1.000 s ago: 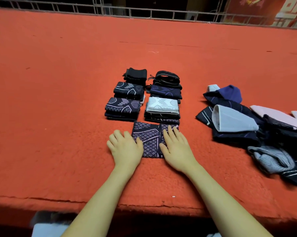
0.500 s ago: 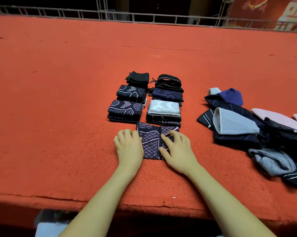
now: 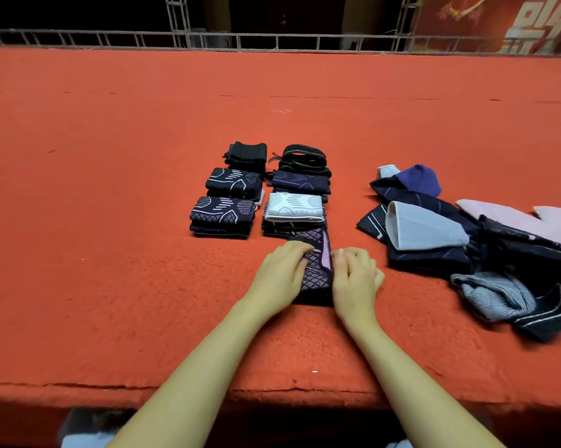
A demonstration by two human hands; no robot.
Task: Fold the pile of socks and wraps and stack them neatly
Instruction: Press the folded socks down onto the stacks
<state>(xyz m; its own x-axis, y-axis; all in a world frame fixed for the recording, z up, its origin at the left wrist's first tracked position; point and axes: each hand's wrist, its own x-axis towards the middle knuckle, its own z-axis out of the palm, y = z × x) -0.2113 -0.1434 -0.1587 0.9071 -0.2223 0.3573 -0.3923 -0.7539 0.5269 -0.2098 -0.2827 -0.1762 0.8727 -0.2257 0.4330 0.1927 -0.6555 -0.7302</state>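
Both grips curl on the dark purple diamond-patterned knit sock (image 3: 316,273): left hand (image 3: 280,276) pressing its left edge, right hand (image 3: 355,279) its right. It lies mid-fold on the red felt desk (image 3: 111,221), 6 o'clock of six folded stacks (image 3: 259,192). Unfolded pile (image 3: 479,247) at 3 o'clock remains. No readable labels.

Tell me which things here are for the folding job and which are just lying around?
For the job:
- patterned wrap, being folded by the left hand and right hand
- folded stacks
- unfolded pile

Just lying around:
- red carpet underneath
- metal railing behind
- loose thread
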